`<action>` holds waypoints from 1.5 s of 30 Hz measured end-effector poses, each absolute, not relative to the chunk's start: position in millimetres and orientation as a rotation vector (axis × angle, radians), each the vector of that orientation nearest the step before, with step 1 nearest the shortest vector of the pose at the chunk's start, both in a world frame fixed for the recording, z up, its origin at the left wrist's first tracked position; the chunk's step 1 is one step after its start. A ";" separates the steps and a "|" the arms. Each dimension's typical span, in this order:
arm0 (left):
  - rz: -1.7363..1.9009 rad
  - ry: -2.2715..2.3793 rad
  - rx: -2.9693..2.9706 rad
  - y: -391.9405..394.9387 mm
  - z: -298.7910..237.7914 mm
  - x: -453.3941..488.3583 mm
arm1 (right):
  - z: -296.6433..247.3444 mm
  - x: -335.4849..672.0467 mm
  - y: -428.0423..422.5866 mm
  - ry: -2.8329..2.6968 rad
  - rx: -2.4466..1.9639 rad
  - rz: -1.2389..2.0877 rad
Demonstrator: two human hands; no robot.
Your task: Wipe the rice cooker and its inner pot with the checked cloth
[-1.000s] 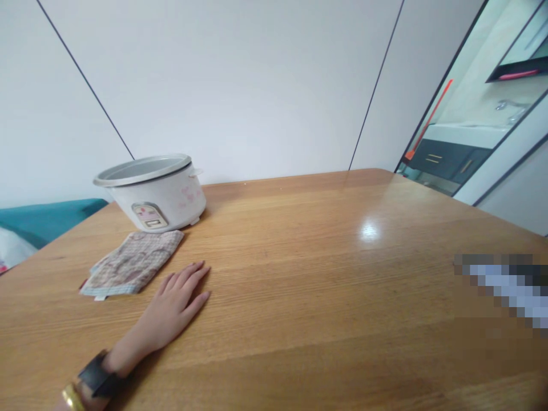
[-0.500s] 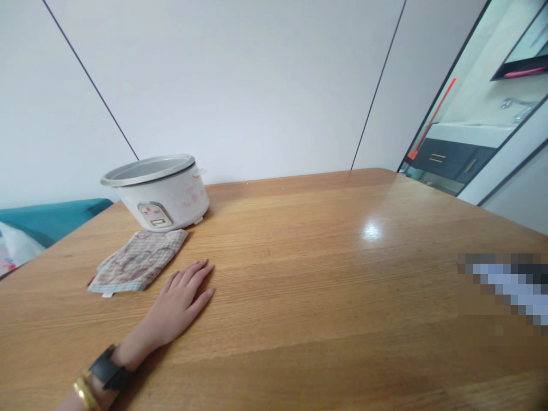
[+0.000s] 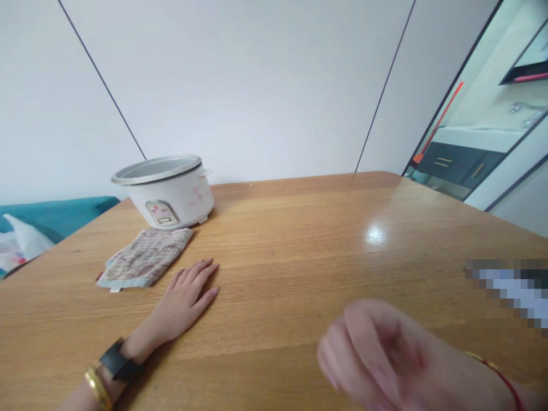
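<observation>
My left hand [image 3: 184, 299] lies flat on the wooden table [image 3: 274, 274], fingers stretched out and holding nothing. A black band and a gold bangle circle that wrist. Just beyond it is a folded checked cloth [image 3: 148, 260] with a pale blue edge; the fingers stay apart from it. Behind the cloth stands a white rice cooker [image 3: 171, 197] without a lid, a small panel on its front. My right hand [image 3: 368, 354] hovers at the lower right, slightly blurred, its fingers curled in and nothing visible in them. A red cord rings its wrist.
A blurred-out, pixelated object [image 3: 509, 291] lies on the table at the right. Behind the table rises a white panelled wall [image 3: 274, 85]. At the left are a teal seat [image 3: 81, 214] and a white plastic bag [image 3: 28, 240]. A doorway at the right shows a sink [image 3: 479, 137].
My right hand has come into view at the lower right. My left hand keeps its place on the table. The whole view has shifted slightly.
</observation>
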State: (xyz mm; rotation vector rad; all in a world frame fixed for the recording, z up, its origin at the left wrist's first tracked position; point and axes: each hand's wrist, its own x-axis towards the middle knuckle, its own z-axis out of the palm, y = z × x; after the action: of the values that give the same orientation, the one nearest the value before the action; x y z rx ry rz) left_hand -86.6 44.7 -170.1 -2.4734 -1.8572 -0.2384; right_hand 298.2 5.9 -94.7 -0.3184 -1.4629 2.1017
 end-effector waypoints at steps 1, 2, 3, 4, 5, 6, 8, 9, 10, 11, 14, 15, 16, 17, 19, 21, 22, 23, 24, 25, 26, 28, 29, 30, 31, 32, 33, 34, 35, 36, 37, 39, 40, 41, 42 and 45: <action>-0.239 -1.855 -2.475 44.3 -170.1 -86.5 | -97.7 292.7 19.8 -1.454 -0.445 1.980; -0.241 -1.852 -2.475 44.1 -170.2 -86.4 | -103.0 290.1 34.5 -1.473 -0.570 1.847; -0.246 -1.850 -2.474 43.9 -170.4 -86.4 | -110.4 290.4 48.9 -1.515 -0.679 1.695; -0.253 -1.847 -2.473 43.8 -170.6 -86.3 | -119.3 293.2 62.5 -1.582 -0.787 1.522; -0.261 -1.846 -2.471 43.8 -170.8 -86.2 | -129.0 298.0 74.5 -1.658 -0.887 1.343; -0.266 -1.847 -2.470 43.7 -170.9 -86.1 | -138.8 303.9 84.4 -1.712 -0.982 1.166; -0.264 -1.857 -2.468 43.5 -170.9 -85.7 | -156.3 315.8 97.2 -1.745 -1.121 0.920; -0.257 -1.864 -2.470 43.3 -170.8 -85.5 | -163.0 320.7 100.4 -1.731 -1.161 0.861; -0.251 -1.872 -2.470 43.0 -170.7 -85.4 | -168.2 324.3 102.0 -1.714 -1.182 0.842; -0.251 -1.876 -2.469 42.5 -170.6 -85.3 | -171.7 326.7 102.5 -1.704 -1.193 0.847; -0.268 -1.880 -2.463 41.1 -170.5 -86.0 | -175.3 328.0 101.8 -1.721 -1.203 0.876; -0.269 -1.884 -2.464 40.7 -170.6 -86.3 | -175.2 327.3 101.7 -1.735 -1.210 0.878; -0.262 -1.891 -2.465 40.5 -170.8 -86.7 | -174.9 326.6 101.8 -1.750 -1.217 0.877; -0.250 -1.901 -2.468 40.5 -171.0 -87.1 | -174.6 325.9 102.1 -1.759 -1.224 0.874; -0.227 -1.921 -2.471 40.7 -171.2 -87.5 | -174.2 325.2 102.9 -1.772 -1.241 0.872; -0.221 -1.927 -2.473 41.1 -171.3 -87.6 | -174.1 325.4 103.5 -1.775 -1.250 0.879; -0.222 -1.924 -2.475 41.2 -171.2 -87.5 | -174.2 325.6 103.5 -1.777 -1.252 0.883; -0.225 -1.919 -2.477 41.3 -171.2 -87.5 | -174.2 325.7 103.3 -1.780 -1.253 0.886; -0.228 -1.915 -2.478 41.3 -171.1 -87.4 | -174.2 325.7 102.7 -1.789 -1.253 0.884; -0.231 -1.911 -2.479 41.2 -170.9 -87.3 | -174.1 325.5 101.8 -1.804 -1.253 0.878; -0.232 -1.910 -2.480 41.2 -170.9 -87.3 | -173.9 325.0 100.7 -1.829 -1.253 0.871; -0.233 -1.909 -2.484 40.9 -170.8 -87.5 | -173.2 323.5 98.0 -1.917 -1.246 0.853; -0.233 -1.909 -2.487 40.8 -170.9 -87.6 | -172.8 322.6 96.8 -1.973 -1.237 0.838; -0.232 -1.909 -2.489 40.6 -171.0 -87.8 | -172.4 321.7 95.7 -2.027 -1.225 0.820; -0.232 -1.908 -2.489 40.5 -171.2 -88.0 | -172.1 321.0 95.0 -2.071 -1.213 0.802; -0.231 -1.907 -2.488 40.4 -171.4 -88.1 | -172.0 320.6 94.6 -2.100 -1.203 0.784; -0.231 -1.907 -2.487 40.3 -171.6 -88.3 | -172.0 320.4 94.6 -2.112 -1.199 0.771; -0.231 -1.906 -2.484 40.2 -171.7 -88.3 | -172.2 320.4 94.8 -2.114 -1.200 0.765; -0.231 -1.904 -2.482 40.2 -171.9 -88.4 | -172.5 320.6 95.1 -2.112 -1.205 0.766; -0.232 -1.902 -2.479 40.2 -172.0 -88.3 | -172.7 320.8 95.4 -2.113 -1.210 0.769; -0.233 -1.899 -2.479 40.2 -172.1 -88.3 | -172.8 321.1 95.6 -2.116 -1.214 0.773; -0.230 -1.899 -2.480 40.2 -172.1 -88.0 | -172.8 321.5 95.8 -2.123 -1.218 0.782; -0.229 -1.901 -2.481 40.2 -172.0 -87.7 | -172.7 321.5 95.7 -2.125 -1.219 0.784; -0.229 -1.904 -2.482 40.1 -171.7 -87.5 | -172.7 321.5 95.6 -2.126 -1.218 0.785; -0.232 -1.906 -2.482 39.9 -171.3 -87.2 | -172.7 321.5 95.5 -2.127 -1.216 0.784; -0.240 -1.911 -2.486 39.5 -169.7 -86.5 | -173.0 321.5 95.6 -2.130 -1.207 0.775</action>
State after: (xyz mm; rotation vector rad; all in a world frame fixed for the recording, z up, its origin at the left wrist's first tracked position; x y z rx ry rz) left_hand -86.5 39.5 -169.7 -2.4859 -1.9107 -0.2396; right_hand 321.5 95.6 -173.0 -1.2070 -2.1303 0.7752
